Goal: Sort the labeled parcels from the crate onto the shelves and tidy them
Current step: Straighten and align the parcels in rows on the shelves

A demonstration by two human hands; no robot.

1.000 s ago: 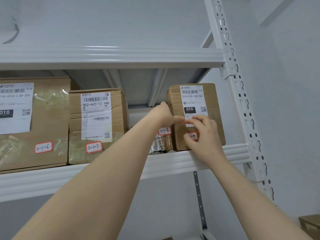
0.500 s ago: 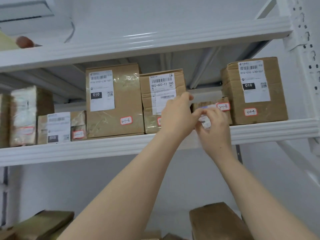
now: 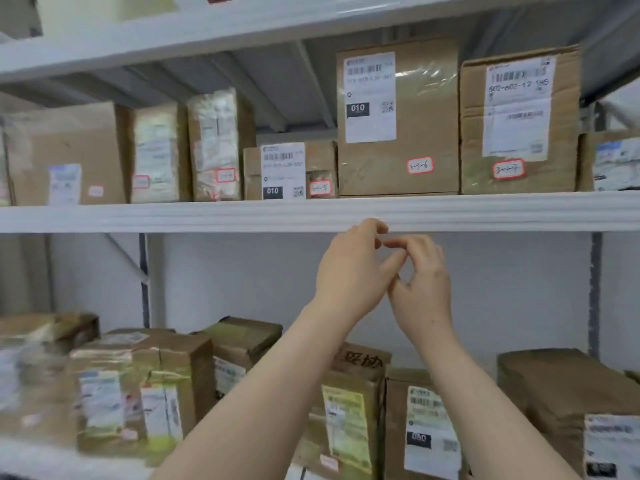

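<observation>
Shelf [image 3: 207,216] holds labeled parcels [image 3: 398,116]

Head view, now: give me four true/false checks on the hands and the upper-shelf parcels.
1. Both the left hand and the right hand are below the shelf edge. True.
2. The right hand grips the 3-1-6 parcel. False: it touches no parcel; that parcel stands on the shelf above.
3. The 502-602-12 parcel stands right of the 3-1-6 parcel. True.
4. The small 010 parcel lies on top of the 3-1-6 parcel. False: it stands on the shelf, to its left.
</observation>
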